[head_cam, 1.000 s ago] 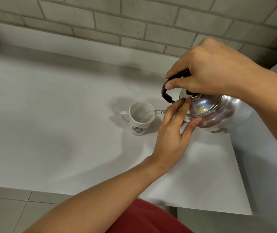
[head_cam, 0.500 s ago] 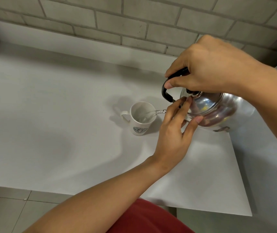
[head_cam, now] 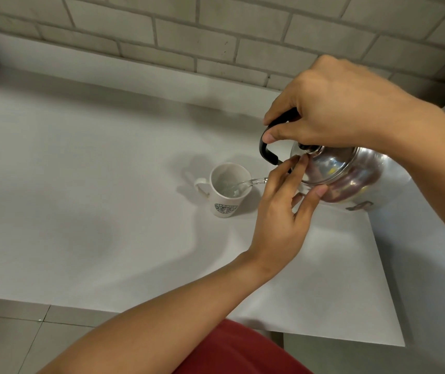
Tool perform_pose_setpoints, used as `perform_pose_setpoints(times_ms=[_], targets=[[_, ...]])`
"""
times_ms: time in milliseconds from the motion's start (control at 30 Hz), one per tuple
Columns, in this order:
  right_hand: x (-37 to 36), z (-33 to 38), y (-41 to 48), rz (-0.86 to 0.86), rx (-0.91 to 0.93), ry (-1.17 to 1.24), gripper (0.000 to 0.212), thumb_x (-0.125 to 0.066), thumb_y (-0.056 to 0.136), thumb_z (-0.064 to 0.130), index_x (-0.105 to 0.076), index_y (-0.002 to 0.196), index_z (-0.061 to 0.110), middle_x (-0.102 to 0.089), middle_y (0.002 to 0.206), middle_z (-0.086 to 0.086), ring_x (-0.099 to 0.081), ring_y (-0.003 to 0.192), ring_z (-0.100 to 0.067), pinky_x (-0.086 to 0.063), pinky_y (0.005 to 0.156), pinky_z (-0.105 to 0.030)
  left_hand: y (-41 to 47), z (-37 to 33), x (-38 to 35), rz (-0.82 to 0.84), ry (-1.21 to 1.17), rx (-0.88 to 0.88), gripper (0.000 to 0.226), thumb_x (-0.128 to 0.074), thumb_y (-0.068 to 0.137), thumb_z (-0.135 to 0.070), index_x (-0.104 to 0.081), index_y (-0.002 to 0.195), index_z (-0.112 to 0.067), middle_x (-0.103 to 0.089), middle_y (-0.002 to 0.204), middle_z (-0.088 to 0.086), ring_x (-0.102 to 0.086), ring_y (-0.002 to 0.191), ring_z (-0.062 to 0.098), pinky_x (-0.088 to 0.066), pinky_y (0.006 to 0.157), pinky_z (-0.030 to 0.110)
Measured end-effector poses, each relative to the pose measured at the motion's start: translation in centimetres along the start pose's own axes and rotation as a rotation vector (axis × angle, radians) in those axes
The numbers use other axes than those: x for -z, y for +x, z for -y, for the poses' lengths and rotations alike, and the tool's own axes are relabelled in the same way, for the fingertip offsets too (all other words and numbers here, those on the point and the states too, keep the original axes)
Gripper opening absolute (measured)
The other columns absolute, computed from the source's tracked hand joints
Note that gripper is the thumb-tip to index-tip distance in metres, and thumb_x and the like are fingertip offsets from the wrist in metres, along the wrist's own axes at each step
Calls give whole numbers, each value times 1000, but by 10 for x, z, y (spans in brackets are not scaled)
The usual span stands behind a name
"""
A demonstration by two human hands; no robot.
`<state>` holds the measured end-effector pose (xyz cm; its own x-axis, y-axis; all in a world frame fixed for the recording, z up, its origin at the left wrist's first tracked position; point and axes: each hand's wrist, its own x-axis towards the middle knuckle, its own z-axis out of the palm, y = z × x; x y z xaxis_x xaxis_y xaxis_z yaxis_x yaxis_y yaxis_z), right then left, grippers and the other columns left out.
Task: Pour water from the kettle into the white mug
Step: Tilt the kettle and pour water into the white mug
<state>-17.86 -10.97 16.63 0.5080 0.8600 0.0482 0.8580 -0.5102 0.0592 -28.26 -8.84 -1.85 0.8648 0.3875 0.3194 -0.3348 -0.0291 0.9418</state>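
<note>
A shiny steel kettle [head_cam: 351, 179] hangs tilted to the left above the white table [head_cam: 81, 211]. My right hand [head_cam: 332, 109] is closed around its black handle. My left hand [head_cam: 283, 209] presses its fingertips against the kettle's lid and side, thumb under the body. A clear stream of water runs from the spout into the white mug [head_cam: 228, 195], which stands upright on the table with a green logo facing me and its handle to the left. Water shows inside the mug. The spout itself is hidden behind my left hand.
A grey brick wall [head_cam: 216, 36] rises behind the table. The table's front edge [head_cam: 108, 309] and right corner lie close to me, with tiled floor below. Red clothing [head_cam: 237, 352] shows at the bottom.
The kettle has lifted and tilted slightly more, with water still streaming into the mug. Both hands keep their hold; the mug has not moved.
</note>
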Motion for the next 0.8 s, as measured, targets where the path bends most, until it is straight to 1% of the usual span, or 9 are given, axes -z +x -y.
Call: perform_pose_setpoints(times_ms=[100, 233, 367, 567, 633, 700, 733, 767, 800], targets=[[-1, 0, 1, 7, 0, -10, 24, -74, 86, 54, -81, 102, 37, -43, 56, 28, -63, 73, -28, -40, 58, -30, 0, 0, 1, -2, -1, -4, 49, -66, 102, -20, -52, 149, -15, -42, 141, -18, -42, 135, -11, -58, 100, 40], [-2, 0, 2, 0, -8, -22, 26, -74, 86, 55, -80, 104, 37, -45, 59, 26, -60, 75, -27, -34, 57, -29, 0, 0, 2, -7, -4, -2, 49, -66, 102, -20, -52, 149, -15, -42, 141, -20, -42, 136, -10, -58, 100, 41], [0, 1, 3, 14, -11, -17, 25, -74, 86, 54, -81, 102, 37, -46, 60, 28, -62, 73, -27, -38, 58, -30, 1, 0, 1, -10, -4, -9, 49, -66, 102, -22, -52, 149, -17, -40, 139, -30, -42, 135, -10, -58, 100, 39], [2, 3, 5, 10, -17, -9, 26, -73, 86, 56, -80, 103, 37, -45, 61, 30, -57, 71, -24, -30, 53, -20, 3, 1, 2, -17, -9, -23, 49, -66, 102, -22, -52, 149, -16, -38, 139, -35, -41, 136, -12, -58, 100, 38], [2, 3, 5, 8, -13, -7, 25, -74, 86, 55, -81, 102, 37, -45, 60, 29, -58, 70, -24, -30, 53, -20, 3, 1, 2, -11, -8, -21, 49, -65, 102, -22, -52, 149, -17, -38, 139, -34, -41, 136, -12, -58, 100, 38], [1, 2, 5, 4, -6, -1, 24, -74, 86, 54, -81, 102, 37, -46, 58, 28, -60, 70, -24, -33, 53, -23, 3, 2, 4, -2, -10, -18, 49, -65, 102, -23, -51, 149, -18, -40, 139, -31, -42, 136, -10, -58, 100, 39], [0, 1, 5, 1, -3, 1, 25, -74, 87, 53, -81, 103, 36, -48, 59, 27, -61, 71, -24, -37, 53, -26, 2, 2, 5, 3, -9, -17, 49, -65, 102, -23, -51, 149, -18, -42, 139, -27, -43, 136, -9, -59, 99, 40], [0, 0, 4, 0, 1, 6, 26, -73, 87, 53, -81, 104, 35, -53, 61, 26, -62, 72, -24, -44, 56, -30, 2, 3, 6, 10, -3, -18, 49, -65, 102, -24, -51, 149, -19, -43, 140, -22, -44, 136, -8, -59, 99, 41], [0, -1, 2, -3, 8, 15, 28, -72, 87, 53, -81, 106, 34, -62, 65, 21, -64, 75, -24, -50, 61, -35, 2, 3, 7, 21, 8, -18, 49, -65, 103, -25, -51, 150, -20, -43, 142, -18, -44, 137, -7, -58, 100, 41]])
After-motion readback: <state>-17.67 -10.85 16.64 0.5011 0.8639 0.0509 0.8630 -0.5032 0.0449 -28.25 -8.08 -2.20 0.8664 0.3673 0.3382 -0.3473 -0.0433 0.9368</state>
